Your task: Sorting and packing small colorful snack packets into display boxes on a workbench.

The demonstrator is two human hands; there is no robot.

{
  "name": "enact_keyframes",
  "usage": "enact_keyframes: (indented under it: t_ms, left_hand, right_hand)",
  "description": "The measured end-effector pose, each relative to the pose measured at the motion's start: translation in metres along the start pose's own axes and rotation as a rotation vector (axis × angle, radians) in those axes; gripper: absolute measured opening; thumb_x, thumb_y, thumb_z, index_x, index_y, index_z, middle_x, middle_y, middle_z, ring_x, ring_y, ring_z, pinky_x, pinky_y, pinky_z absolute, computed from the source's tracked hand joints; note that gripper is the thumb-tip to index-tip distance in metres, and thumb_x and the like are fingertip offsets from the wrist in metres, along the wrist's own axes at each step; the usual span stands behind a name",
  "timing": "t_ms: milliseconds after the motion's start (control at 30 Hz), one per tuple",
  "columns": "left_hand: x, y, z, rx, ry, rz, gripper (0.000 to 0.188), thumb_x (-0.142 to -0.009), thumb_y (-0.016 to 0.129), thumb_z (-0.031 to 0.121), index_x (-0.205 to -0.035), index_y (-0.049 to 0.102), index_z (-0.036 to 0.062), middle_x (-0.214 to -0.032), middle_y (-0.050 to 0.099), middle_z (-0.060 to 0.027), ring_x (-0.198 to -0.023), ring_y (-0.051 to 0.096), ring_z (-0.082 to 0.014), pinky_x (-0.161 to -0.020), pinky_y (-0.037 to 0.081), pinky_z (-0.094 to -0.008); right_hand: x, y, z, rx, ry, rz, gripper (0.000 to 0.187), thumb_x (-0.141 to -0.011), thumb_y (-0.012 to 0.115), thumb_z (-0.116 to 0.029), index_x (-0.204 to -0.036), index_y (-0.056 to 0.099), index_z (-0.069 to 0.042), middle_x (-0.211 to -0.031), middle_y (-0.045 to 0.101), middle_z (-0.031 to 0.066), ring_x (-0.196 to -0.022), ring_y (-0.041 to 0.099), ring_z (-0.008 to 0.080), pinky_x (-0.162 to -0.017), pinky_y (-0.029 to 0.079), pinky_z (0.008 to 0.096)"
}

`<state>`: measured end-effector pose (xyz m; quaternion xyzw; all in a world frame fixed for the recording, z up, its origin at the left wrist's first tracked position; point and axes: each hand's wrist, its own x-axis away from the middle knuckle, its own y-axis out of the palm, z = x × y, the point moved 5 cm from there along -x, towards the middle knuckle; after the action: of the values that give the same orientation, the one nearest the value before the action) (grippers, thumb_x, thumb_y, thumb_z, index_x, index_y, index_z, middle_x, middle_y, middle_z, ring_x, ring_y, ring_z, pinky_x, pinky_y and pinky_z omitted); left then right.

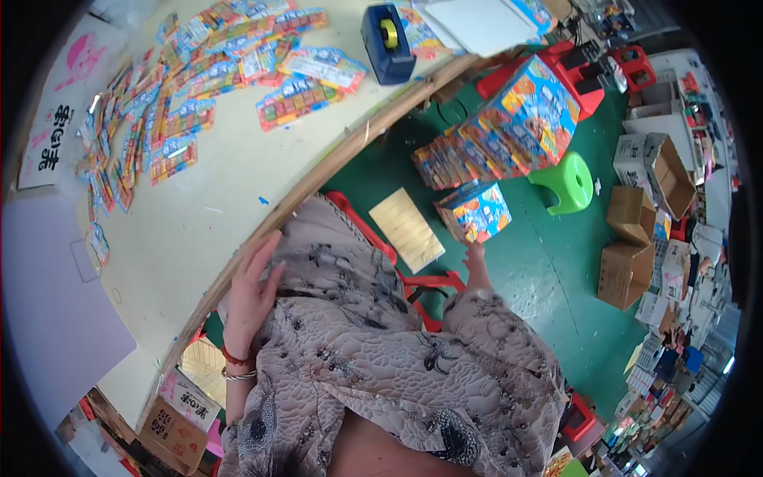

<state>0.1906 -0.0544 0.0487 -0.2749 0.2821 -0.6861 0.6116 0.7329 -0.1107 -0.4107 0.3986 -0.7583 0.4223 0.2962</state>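
Observation:
My left hand lies along the wooden edge of the worktable, its fingers stretched out and holding nothing. My right arm reaches down on the right side. There my right hand has its fingers at the near corner of a small blue-and-orange printed carton and appears to grip it; some fingers are hidden. Behind this carton, a row of similar printed cartons leans together above the green floor. A flat tan cardboard piece lies to the left of the small carton.
Many colourful candy-like blister packs are spread over the table's far side. A blue tape dispenser stands near the table edge. Right of the cartons is a green stool. Open brown boxes sit farther right. A red chair frame is close to me.

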Motion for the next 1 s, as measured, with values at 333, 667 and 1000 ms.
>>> enact_keyframes:
  t_ms: [333,667,1000]
  left_hand:
    - [-0.006,-0.001,-0.024,0.041,0.039,-0.069,0.041,-0.085,0.062,0.003,-0.126,0.057,0.0082,-0.121,0.059,-0.0127,-0.112,0.055,-0.0307,-0.096,0.043,-0.0369]
    - [-0.017,-0.034,-0.07,-0.233,-0.06,0.207,0.058,-0.086,0.06,0.012,-0.14,0.04,0.0081,-0.147,0.034,-0.0159,-0.138,0.028,-0.0363,-0.112,0.022,-0.0499]
    - [-0.017,-0.023,-0.115,-0.45,-0.491,0.08,0.067,-0.091,0.052,0.034,-0.147,0.027,0.0088,-0.155,0.008,-0.0221,-0.143,0.0,-0.0429,-0.112,-0.001,-0.0572]
  right_hand:
    - [0.301,0.109,-0.252,0.293,-0.76,-0.734,0.016,-0.09,0.057,-0.007,-0.099,0.066,0.002,-0.088,0.067,0.0064,-0.083,0.064,0.0143,-0.077,0.051,0.0268]
    - [0.236,0.046,-0.609,0.439,-1.512,0.711,0.054,-0.083,0.064,-0.031,-0.129,0.05,-0.005,-0.121,0.055,0.0245,-0.112,0.054,0.0378,-0.091,0.046,0.043]
    - [0.127,0.086,-0.743,1.474,-0.675,0.558,0.128,-0.056,0.069,-0.019,-0.147,-0.02,-0.025,-0.153,-0.006,0.0283,-0.142,-0.007,0.0443,-0.107,0.006,0.0679]
